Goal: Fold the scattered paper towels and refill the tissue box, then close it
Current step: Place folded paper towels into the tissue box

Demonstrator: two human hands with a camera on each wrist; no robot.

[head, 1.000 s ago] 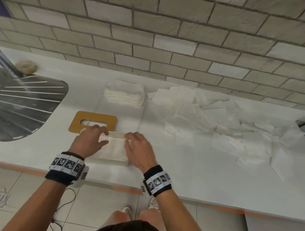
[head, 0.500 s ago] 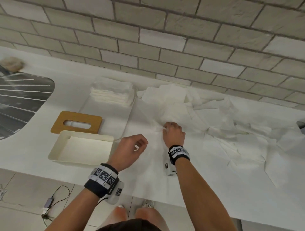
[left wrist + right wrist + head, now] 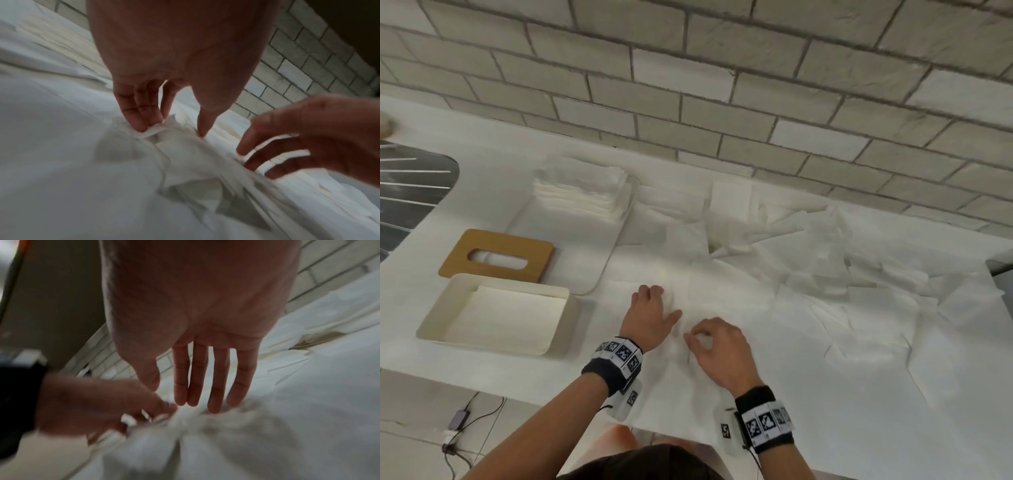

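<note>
Towel (image 3: 688, 346) is lying flat on the bench (image 3: 489, 370) directly under both hands, nearer the front edge, with its crease running away from the person. Left hand (image 3: 652, 317) is pinching its far left part with curled fingers (image 3: 141, 120); right hand (image 3: 717, 349) is hovering over it, fingers (image 3: 197, 378) loosely spread. Box (image 3: 441, 322) is sitting open to the left, lid (image 3: 496, 255) behind it, loose towels (image 3: 842, 274) to the right. Half a second ago the right hand was pinching at the pile farther back; now both are working closer in.

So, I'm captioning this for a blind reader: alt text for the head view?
Two hands, left hand and right hand, work a paper towel on a white counter. An open tissue box, its wooden lid and a folded stack sit left.
</note>
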